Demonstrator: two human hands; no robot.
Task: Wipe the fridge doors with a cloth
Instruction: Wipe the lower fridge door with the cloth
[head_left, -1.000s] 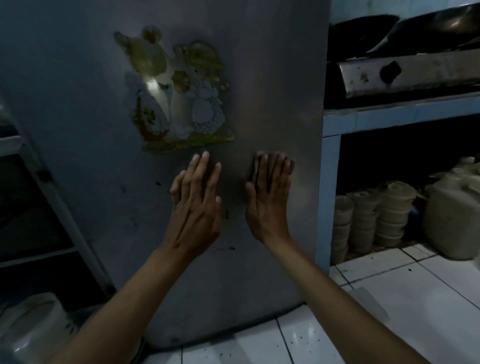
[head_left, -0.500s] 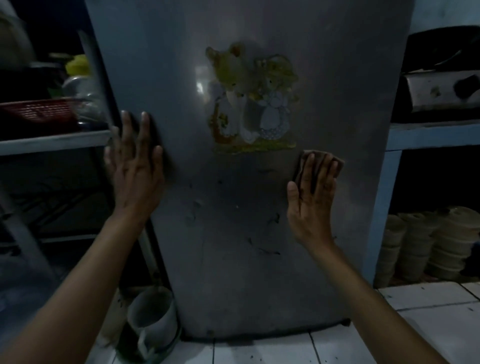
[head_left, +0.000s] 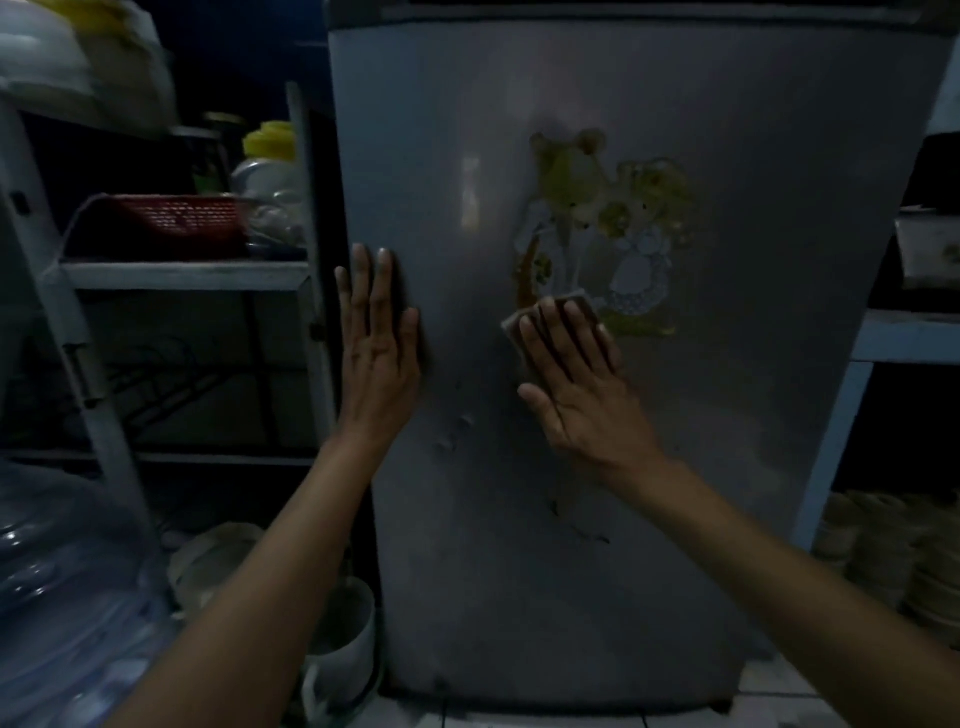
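A grey fridge door (head_left: 727, 415) fills the middle of the view, with a faded cartoon sticker (head_left: 613, 228) on its upper part. My right hand (head_left: 582, 384) lies flat on the door just below and left of the sticker, pressing a small folded brown cloth (head_left: 524, 325) under its fingers. My left hand (head_left: 379, 358) rests flat on the door's left edge with fingers straight and nothing in it. Small dents and dark smudges mark the door below my hands.
On the left stands a white shelf rack (head_left: 182, 273) holding a red basket (head_left: 171, 218) and jars. A clear water jug (head_left: 67, 597) and a white mug (head_left: 343, 644) sit low left. A blue shelf frame (head_left: 836, 431) with stacked bowls (head_left: 883, 551) is right.
My right hand has slid the cloth leftward across the door, from right of the sticker to its lower left. My left hand stays on the door's left edge. The view has shifted.
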